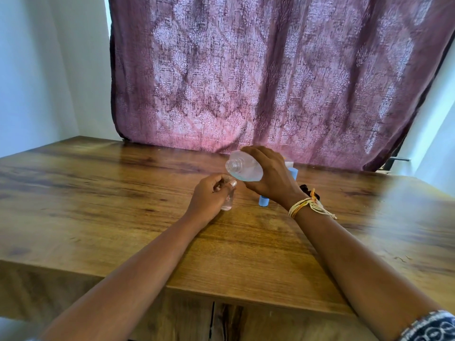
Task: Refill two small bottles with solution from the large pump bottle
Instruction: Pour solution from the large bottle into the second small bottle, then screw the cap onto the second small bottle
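Wooden table point(123, 217) is spread under both hands; small bottle point(227, 203) is gripped by left hand point(209, 195), tilted uncapped large bottle point(243, 167) clasped by right hand point(270, 175); blue cap point(263, 201) beneath, curtain point(270, 70) behind.

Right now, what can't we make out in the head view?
- Small bottle: the left hand wraps it; its mouth and fill level are hidden.
- Whether liquid is flowing from the large bottle, tilted in the right hand: too blurred.
- Blue pieces behind the right wrist: mostly covered, identity unclear.
- Pump head: not visible.
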Available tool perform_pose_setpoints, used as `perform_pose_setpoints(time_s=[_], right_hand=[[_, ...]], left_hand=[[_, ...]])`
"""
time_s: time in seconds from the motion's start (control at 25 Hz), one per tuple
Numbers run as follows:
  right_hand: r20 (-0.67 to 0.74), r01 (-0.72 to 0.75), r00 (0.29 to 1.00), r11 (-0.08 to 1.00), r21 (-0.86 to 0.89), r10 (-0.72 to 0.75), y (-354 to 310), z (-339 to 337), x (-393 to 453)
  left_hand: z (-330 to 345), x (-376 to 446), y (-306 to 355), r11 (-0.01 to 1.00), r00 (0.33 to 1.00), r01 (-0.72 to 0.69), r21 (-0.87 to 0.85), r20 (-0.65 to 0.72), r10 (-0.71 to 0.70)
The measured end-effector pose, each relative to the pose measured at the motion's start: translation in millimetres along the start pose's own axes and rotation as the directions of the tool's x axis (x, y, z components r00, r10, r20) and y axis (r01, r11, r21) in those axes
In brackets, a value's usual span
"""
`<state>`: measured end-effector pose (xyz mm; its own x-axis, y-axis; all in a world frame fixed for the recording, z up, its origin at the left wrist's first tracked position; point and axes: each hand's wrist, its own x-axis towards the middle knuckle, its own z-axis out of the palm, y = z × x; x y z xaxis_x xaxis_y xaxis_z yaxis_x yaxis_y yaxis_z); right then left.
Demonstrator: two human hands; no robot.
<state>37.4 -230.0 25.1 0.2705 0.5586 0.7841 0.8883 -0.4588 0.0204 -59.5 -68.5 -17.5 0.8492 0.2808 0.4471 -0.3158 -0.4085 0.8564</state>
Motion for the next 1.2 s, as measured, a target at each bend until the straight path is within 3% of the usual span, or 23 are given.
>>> perform_pose_setpoints(time_s=[0.2,0.36,0.44,0.6,0.72,1.0,1.12,1.2], right_hand=[[-0.039,-0.174,0.981,0.957,0.234,0.188,-3.6,-7.0,7.4],[-0.054,-0.356,0.911,0.847,0.394,0.408,6.9,-13.0,26.7],[0.02,-0.434,0.87,0.746,0.506,0.492,16.5,-14.5,37.7],[0.25,-0.562,0.771,0.44,0.701,0.586,27.6,-4.0,53.2],[0.329,-0.582,0.745,0.324,0.746,0.58,28.7,3.8,61.7],[0.444,-0.606,0.755,0.253,0.754,0.483,23.2,2.1,63.9],[0.439,-0.635,0.716,0.246,0.732,0.542,19.0,-5.7,54.3],[0.401,-0.679,0.681,0.321,0.661,0.613,16.7,-16.9,44.8]], left_hand=[[-0.2,0.8,0.3,1.0,1.0,-0.008,-0.024,0.007,0.009],[-0.4,0.9,-0.3,0.998,1.0,0.009,-0.056,0.031,-0.007],[-1.1,0.4,0.0,0.998,0.999,0.004,-0.062,0.036,-0.001],[-1.9,1.2,-1.3,0.997,0.999,0.003,-0.078,0.049,0.001],[-1.1,1.6,-1.3,0.996,0.999,0.012,-0.084,0.048,-0.008],[0.9,0.1,0.2,0.993,0.998,0.029,-0.117,0.055,-0.023],[3.2,-0.9,0.1,0.992,0.995,0.014,-0.124,0.097,-0.002],[4.6,-3.3,3.0,0.994,0.989,-0.01,-0.109,0.145,0.026]])
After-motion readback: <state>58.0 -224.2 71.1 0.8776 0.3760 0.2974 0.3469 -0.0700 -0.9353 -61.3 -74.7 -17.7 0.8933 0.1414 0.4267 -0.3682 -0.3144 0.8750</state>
